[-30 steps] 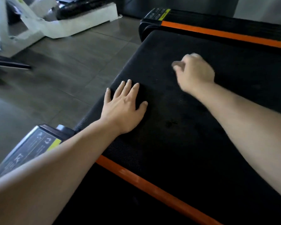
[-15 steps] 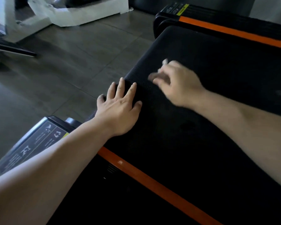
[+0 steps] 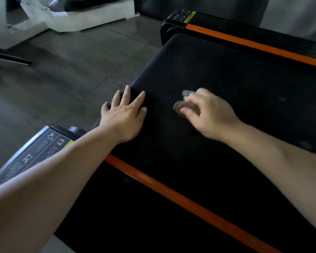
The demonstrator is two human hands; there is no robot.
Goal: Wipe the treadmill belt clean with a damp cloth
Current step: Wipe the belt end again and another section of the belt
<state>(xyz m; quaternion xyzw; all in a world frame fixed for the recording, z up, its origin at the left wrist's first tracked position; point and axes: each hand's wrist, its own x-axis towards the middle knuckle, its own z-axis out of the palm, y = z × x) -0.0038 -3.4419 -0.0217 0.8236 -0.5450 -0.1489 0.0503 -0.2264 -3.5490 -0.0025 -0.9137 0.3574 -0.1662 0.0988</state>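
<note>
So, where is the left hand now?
In the head view the left hand lies flat on the treadmill belt near its end, left of the right hand.

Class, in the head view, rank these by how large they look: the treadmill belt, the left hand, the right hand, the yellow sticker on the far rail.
1. treadmill belt, largest.
2. left hand and right hand: alike; right is blurred, so unranked.
3. yellow sticker, smallest, but also farthest away.

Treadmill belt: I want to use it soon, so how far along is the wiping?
Nothing looks finished. The left hand rests flat on the treadmill belt; the blurred right hand has something pale at its fingertips, maybe cloth. Pale smudges await wiping.
</note>
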